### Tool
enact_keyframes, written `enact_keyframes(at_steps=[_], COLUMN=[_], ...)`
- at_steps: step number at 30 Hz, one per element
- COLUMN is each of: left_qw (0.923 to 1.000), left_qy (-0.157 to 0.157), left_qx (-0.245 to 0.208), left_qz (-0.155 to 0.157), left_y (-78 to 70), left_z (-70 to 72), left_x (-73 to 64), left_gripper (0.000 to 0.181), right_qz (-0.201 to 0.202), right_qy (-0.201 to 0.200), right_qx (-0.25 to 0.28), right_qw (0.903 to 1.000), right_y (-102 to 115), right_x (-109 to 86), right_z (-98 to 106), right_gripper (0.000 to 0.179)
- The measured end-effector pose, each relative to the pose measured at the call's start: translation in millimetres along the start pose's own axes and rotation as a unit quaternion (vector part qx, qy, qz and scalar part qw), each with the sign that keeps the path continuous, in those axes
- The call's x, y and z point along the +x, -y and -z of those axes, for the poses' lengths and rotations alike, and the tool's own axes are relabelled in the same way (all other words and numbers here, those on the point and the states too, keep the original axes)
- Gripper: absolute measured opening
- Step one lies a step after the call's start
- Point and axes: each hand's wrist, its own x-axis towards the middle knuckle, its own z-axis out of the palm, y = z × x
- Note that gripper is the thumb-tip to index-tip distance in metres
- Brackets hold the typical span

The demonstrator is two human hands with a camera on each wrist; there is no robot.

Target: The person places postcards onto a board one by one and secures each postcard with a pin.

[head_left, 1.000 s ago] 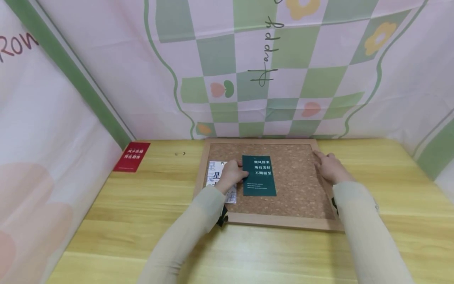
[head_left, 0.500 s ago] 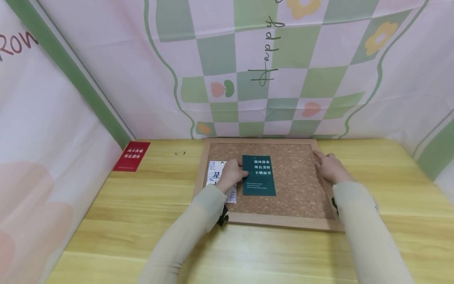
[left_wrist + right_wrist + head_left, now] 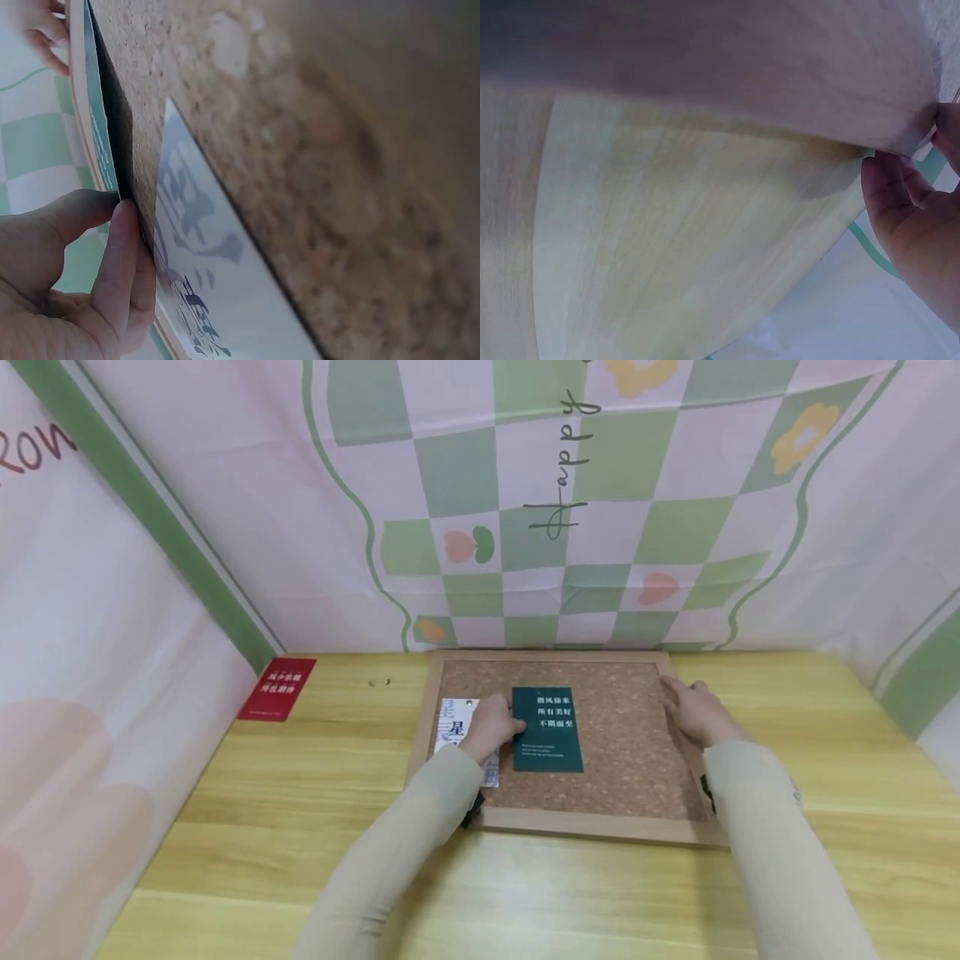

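A dark green card (image 3: 547, 735) with white lettering stands over the middle of a wood-framed cork board (image 3: 630, 760). My left hand (image 3: 489, 727) pinches its left edge between thumb and fingers; in the left wrist view the green card (image 3: 99, 127) is tilted away from the cork, with a dark gap behind it. Partly hidden under that hand is a white card (image 3: 447, 727) with blue-grey characters and a small pin at its top. My right hand (image 3: 703, 714) grips the board's right side near the upper corner, its thumb and fingers around the frame (image 3: 780, 82) in the right wrist view.
A red card (image 3: 277, 689) lies at the table's back left. Two small shiny pins (image 3: 387, 682) lie left of the board. The wooden table (image 3: 285, 827) ends at a patterned cloth wall (image 3: 532, 543) behind the board.
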Motion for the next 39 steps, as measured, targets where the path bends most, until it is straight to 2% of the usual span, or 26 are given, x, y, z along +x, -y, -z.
enact_keyframes(at_steps=[3, 6, 13, 19, 23, 33, 39], left_qw=[1.0000, 0.9999, 0.9997, 0.9982, 0.9974, 0.9986, 0.9987], left_qy=[0.003, 0.004, 0.021, 0.024, 0.023, 0.040, 0.042], left_qx=[0.008, 0.013, 0.007, 0.055, 0.069, 0.034, 0.024], left_qz=[-0.005, -0.008, 0.006, 0.005, -0.001, -0.008, -0.016], left_y=[-1.0, -1.2, 1.6, 3.5, 4.3, 7.8, 6.6], left_z=[1.7, 3.6, 7.0, 8.5, 8.7, 15.0, 19.1], left_x=[-0.5, -1.3, 0.2, 1.3, 1.0, 2.3, 1.2], left_gripper=[0.010, 0.011, 0.038, 0.032, 0.031, 0.019, 0.032], right_qz=[0.000, 0.000, -0.002, -0.002, -0.003, -0.006, -0.012], right_qy=[-0.001, -0.001, 0.002, 0.002, 0.002, -0.003, -0.019], right_qx=[-0.004, -0.007, 0.005, 0.001, -0.003, -0.011, -0.004], right_qw=[1.0000, 1.0000, 1.0000, 1.0000, 1.0000, 0.9999, 0.9997], right_y=[1, 1, 1, 1, 2, 3, 9], right_x=[0.8, 1.0, 0.7, 0.1, 0.5, 2.3, 4.7], right_z=[1, 1, 2, 2, 1, 1, -1], right_gripper=[0.052, 0.052, 0.052, 0.052, 0.053, 0.054, 0.056])
